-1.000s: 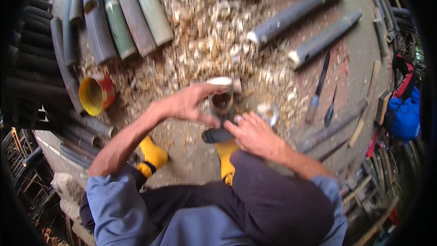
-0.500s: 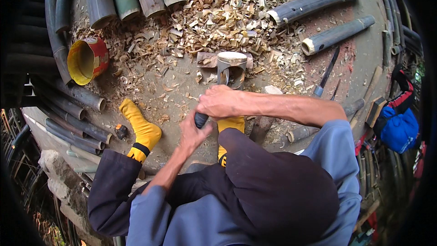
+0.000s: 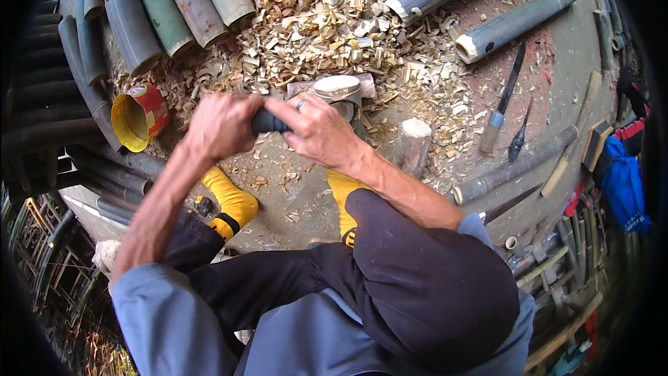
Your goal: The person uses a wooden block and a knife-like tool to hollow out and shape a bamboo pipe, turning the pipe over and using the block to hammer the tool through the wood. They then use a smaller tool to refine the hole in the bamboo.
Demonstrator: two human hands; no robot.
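Observation:
Both my hands are raised in front of my knees, closed round a black-wrapped handle. My left hand (image 3: 221, 124) wraps its left end, and my right hand (image 3: 325, 134), with a ring on one finger, grips its right end. Between them shows a short dark stretch of the handle (image 3: 269, 124); whatever it belongs to is hidden. Just beyond my right hand stands a short bamboo piece (image 3: 339, 85) with a pale top and an opening in its side, partly covered by that hand. A small round log (image 3: 296, 89) lies crosswise behind it.
Wood shavings (image 3: 313, 21) are heaped ahead. Bamboo lengths (image 3: 167, 14) lie at the upper left, others (image 3: 515, 24) at the right. A yellow-and-red can (image 3: 141, 117) is on its side. A wood block (image 3: 415, 146), a long knife (image 3: 502, 101) and a small pointed tool (image 3: 520, 132) lie right.
Both hands have moved forward and to the left with the handle, which now lies between them. My left hand has closed round it. The view has shifted slightly.

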